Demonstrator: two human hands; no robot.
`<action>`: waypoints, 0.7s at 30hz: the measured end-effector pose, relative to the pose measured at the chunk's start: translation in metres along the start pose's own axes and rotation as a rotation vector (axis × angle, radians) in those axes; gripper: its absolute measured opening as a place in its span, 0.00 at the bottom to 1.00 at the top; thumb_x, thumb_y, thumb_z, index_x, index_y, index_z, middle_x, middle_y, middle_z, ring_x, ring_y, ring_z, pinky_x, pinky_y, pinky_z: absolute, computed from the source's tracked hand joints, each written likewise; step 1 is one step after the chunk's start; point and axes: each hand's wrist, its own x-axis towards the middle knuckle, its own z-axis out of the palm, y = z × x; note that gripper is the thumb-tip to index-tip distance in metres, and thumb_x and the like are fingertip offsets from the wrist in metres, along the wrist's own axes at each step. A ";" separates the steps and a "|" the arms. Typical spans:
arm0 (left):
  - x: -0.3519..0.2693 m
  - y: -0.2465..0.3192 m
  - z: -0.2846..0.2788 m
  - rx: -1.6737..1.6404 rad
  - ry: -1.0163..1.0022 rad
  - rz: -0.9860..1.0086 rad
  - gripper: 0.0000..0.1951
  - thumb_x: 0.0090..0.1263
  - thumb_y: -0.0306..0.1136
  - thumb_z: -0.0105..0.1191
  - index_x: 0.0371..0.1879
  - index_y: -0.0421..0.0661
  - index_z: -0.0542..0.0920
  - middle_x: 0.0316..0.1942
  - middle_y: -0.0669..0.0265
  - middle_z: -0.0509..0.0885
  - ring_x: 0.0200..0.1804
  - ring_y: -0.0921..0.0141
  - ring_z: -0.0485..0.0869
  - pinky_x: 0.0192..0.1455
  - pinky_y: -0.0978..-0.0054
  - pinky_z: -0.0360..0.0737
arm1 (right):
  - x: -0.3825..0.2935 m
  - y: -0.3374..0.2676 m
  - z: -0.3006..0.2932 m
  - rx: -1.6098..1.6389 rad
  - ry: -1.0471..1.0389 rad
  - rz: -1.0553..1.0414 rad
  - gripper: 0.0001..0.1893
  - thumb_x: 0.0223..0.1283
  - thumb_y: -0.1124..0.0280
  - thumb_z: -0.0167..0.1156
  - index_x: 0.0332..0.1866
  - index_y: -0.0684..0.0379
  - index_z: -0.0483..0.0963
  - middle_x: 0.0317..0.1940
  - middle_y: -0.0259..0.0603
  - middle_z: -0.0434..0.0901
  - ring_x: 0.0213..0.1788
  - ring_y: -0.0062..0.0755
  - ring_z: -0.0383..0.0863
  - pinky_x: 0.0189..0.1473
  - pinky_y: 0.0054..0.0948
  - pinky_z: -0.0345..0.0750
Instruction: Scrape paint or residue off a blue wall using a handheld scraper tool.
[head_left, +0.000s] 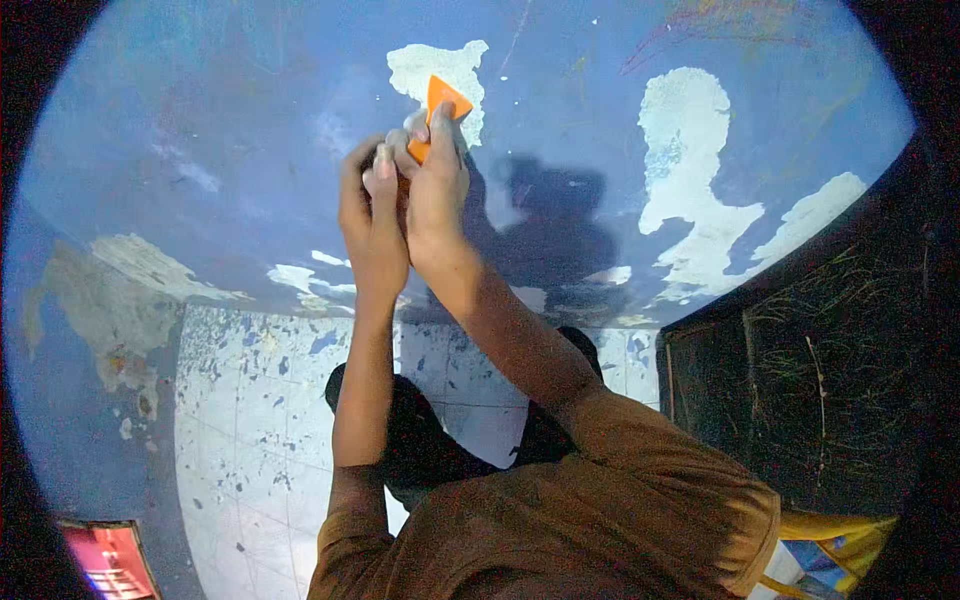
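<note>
An orange plastic scraper (444, 101) is in my right hand (436, 184), its thumb pressed along the tool. The scraper's broad pointed end lies over an upper pale patch (409, 66) where the blue paint is gone from the wall (285, 97). Pressed close against the right hand is my left hand (375, 217), with bent fingers and a raised thumb. Whether it also grips the scraper's lower part is hidden between the two hands. Whitish dust coats the fingertips.
More bare patches (686, 142) mark the wall at right. Paint flakes (281, 480) litter the white tiled floor (217, 420) around my legs. A dark scratched panel (817, 390) stands to the right, with a yellow item (862, 551) below it. At lower left is a red-lit opening (112, 559).
</note>
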 end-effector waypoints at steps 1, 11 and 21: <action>0.004 0.001 -0.002 -0.201 -0.094 -0.257 0.20 0.73 0.40 0.53 0.56 0.39 0.73 0.50 0.60 0.78 0.52 0.72 0.75 0.56 0.72 0.71 | 0.002 0.001 0.006 0.039 0.073 -0.020 0.23 0.74 0.44 0.40 0.29 0.51 0.62 0.17 0.28 0.60 0.19 0.20 0.64 0.23 0.23 0.61; 0.050 0.015 -0.018 -0.039 -0.320 -0.101 0.15 0.71 0.37 0.56 0.48 0.39 0.80 0.40 0.64 0.85 0.42 0.76 0.79 0.47 0.78 0.77 | 0.020 0.017 0.025 0.258 0.151 -0.059 0.25 0.71 0.41 0.44 0.25 0.50 0.61 0.18 0.28 0.62 0.20 0.23 0.67 0.21 0.26 0.67; 0.068 0.018 -0.009 -0.027 -0.444 -0.019 0.16 0.72 0.39 0.54 0.47 0.38 0.80 0.39 0.64 0.85 0.42 0.76 0.80 0.47 0.77 0.77 | 0.035 0.005 0.032 0.228 0.241 -0.190 0.29 0.73 0.42 0.42 0.20 0.54 0.61 0.13 0.31 0.62 0.14 0.27 0.63 0.19 0.27 0.64</action>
